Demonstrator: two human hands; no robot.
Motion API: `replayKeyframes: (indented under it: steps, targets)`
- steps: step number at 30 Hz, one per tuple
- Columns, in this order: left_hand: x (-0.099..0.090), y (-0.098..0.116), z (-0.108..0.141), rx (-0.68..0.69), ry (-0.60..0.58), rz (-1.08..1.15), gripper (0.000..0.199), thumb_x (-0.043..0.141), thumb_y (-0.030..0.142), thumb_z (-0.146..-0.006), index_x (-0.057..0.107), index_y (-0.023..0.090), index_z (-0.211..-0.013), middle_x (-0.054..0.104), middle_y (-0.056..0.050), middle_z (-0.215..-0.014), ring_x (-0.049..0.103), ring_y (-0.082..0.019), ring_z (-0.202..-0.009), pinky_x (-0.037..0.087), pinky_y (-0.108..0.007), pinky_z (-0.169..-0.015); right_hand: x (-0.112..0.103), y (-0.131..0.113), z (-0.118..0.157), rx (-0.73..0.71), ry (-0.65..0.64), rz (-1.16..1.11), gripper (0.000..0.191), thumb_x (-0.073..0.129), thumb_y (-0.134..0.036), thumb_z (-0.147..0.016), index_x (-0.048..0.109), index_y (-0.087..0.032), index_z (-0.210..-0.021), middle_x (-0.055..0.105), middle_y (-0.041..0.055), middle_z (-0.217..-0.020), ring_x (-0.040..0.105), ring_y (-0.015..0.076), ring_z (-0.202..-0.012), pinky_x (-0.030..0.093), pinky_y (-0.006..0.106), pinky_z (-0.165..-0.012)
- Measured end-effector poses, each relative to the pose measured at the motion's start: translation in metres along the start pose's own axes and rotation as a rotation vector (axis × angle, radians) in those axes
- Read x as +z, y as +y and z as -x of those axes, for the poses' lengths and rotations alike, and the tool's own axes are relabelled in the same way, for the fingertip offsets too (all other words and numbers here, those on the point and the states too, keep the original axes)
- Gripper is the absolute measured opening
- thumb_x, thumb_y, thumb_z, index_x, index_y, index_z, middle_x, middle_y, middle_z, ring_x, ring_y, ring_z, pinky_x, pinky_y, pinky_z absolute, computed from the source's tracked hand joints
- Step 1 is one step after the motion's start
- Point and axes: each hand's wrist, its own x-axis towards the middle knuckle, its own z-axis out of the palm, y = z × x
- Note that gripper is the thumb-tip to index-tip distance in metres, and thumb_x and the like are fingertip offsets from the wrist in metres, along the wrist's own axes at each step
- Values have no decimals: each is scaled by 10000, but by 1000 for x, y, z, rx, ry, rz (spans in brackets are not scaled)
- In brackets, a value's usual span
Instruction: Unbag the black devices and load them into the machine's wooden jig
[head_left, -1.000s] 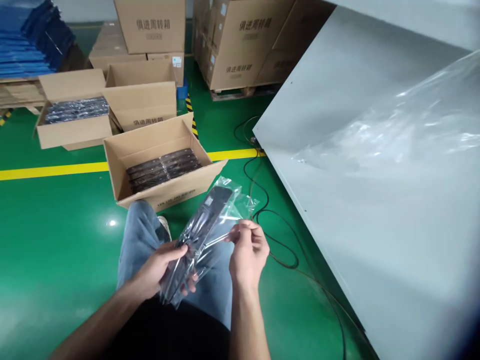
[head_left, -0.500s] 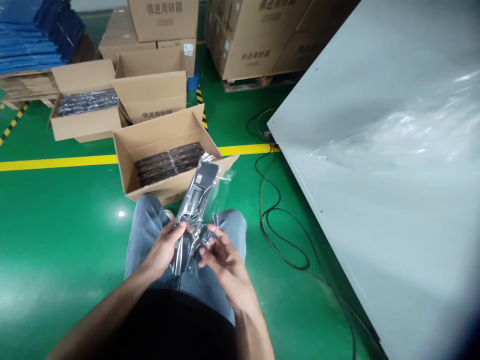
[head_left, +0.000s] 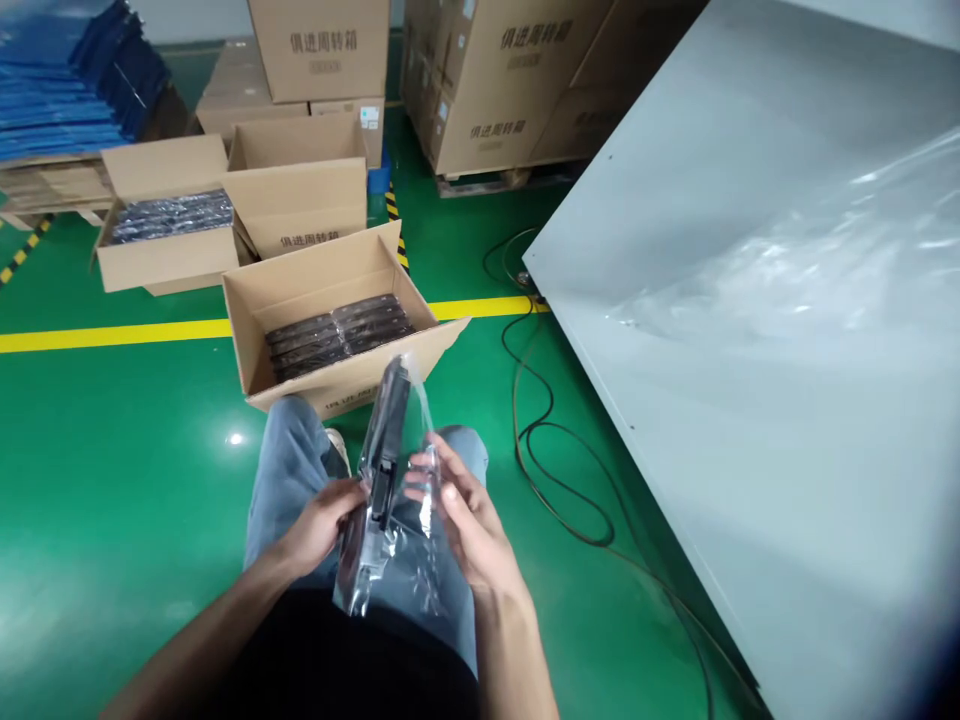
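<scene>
A long black plastic part (head_left: 387, 430) stands on its edge above my lap, inside a clear plastic bag (head_left: 409, 550). My left hand (head_left: 322, 525) grips the part through the bag from the left side; some of its fingers are hidden behind it. On the other side, my right hand (head_left: 469, 505) holds the loose side of the bag between thumb and fingers, with the film spread across the fingers. Just beyond my knees sits an open cardboard box (head_left: 352, 385) holding several dark bagged parts (head_left: 337, 335) in a row.
Another open carton (head_left: 169, 265) with bagged parts stands at the left, beside an open box (head_left: 300, 200). Stacked cartons (head_left: 510, 90) and blue sheets (head_left: 60, 100) are at the back. A grey panel (head_left: 750, 350) fills the right, with cables (head_left: 555, 425) on the floor.
The black part has turned from its broad face onto its edge. My right hand has gone from bunched film near the part to pulling the bag's loose side out rightward.
</scene>
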Motion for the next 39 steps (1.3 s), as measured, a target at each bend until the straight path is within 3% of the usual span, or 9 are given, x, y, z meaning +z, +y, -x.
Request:
replayKeyframes:
  steps: [6, 12, 16, 20, 22, 27, 29, 33, 39]
  targets:
    - [-7, 0, 4, 79, -61, -298, 355, 827, 541, -831, 820, 194, -905, 800, -74, -940, 693, -265, -991, 498, -344, -934, 23, -9, -3, -98, 252, 350, 638, 720, -694, -880, 725, -249, -1337, 649, 0, -804, 575, 151, -685, 534, 352, -715]
    - [7, -1, 2, -7, -135, 63, 696, 918, 471, -703, 720, 243, -1331, 809, -52, -1130, 767, -256, -913, 566, -343, -811, 38, -12, 11, -186, 322, 443, 611, 553, -740, -957, 766, -255, -1262, 633, 11, -769, 513, 147, -588, 494, 353, -593]
    - [10, 0, 2, 26, -169, 39, 753, 858, 680, -772, 697, 209, -1338, 808, -101, -1116, 774, -250, -865, 575, -330, -725, 36, -18, 16, -194, 309, 429, 588, 588, -750, -936, 784, -270, -1211, 621, 8, -774, 514, 140, -574, 478, 345, -565]
    - [8, 10, 4, 20, -231, -94, 705, 1015, 435, -655, 713, 207, -1250, 807, -103, -1145, 782, -250, -929, 590, -334, -813, 29, -24, 14, -136, 322, 361, 640, 633, -803, -875, 785, -250, -1160, 597, -5, -750, 511, 137, -547, 452, 332, -514]
    - [7, 16, 6, 13, -237, -58, 683, 997, 447, -670, 720, 204, -1244, 808, -111, -1137, 776, -257, -944, 594, -341, -809, 28, -26, 12, -130, 361, 341, 667, 642, -820, -857, 787, -231, -1136, 564, -18, -705, 475, 128, -529, 432, 324, -499]
    - [7, 21, 9, -10, -269, -197, 470, 955, 370, -697, 762, 167, -1075, 749, -32, -817, 662, -155, -656, 509, -273, -628, 31, -28, 11, -129, 374, 325, 691, 639, -822, -860, 770, -206, -1144, 534, -42, -648, 466, 118, -481, 425, 319, -489]
    - [6, 18, 7, -35, -248, -166, 448, 923, 316, -688, 738, 168, -1069, 749, -32, -801, 677, -175, -671, 526, -286, -633, 32, -27, 10, -129, 392, 321, 696, 637, -824, -860, 761, -204, -1151, 540, -46, -657, 451, 111, -460, 423, 321, -474]
    - [1, 14, 2, -58, -153, -31, 474, 875, 301, -694, 678, 200, -1113, 805, -110, -1081, 750, -238, -823, 600, -356, -711, 26, -24, 3, -107, 456, 306, 716, 657, -844, -825, 737, -201, -1130, 532, -57, -633, 439, 120, -440, 395, 326, -440]
    - [-11, 23, 8, 59, -21, -252, 391, 872, 390, -762, 753, 208, -1087, 794, -68, -1015, 729, -252, -909, 562, -333, -792, 15, -20, -7, -90, 528, 378, 669, 710, -771, -810, 737, -208, -1168, 652, -24, -720, 520, 143, -537, 471, 334, -541]
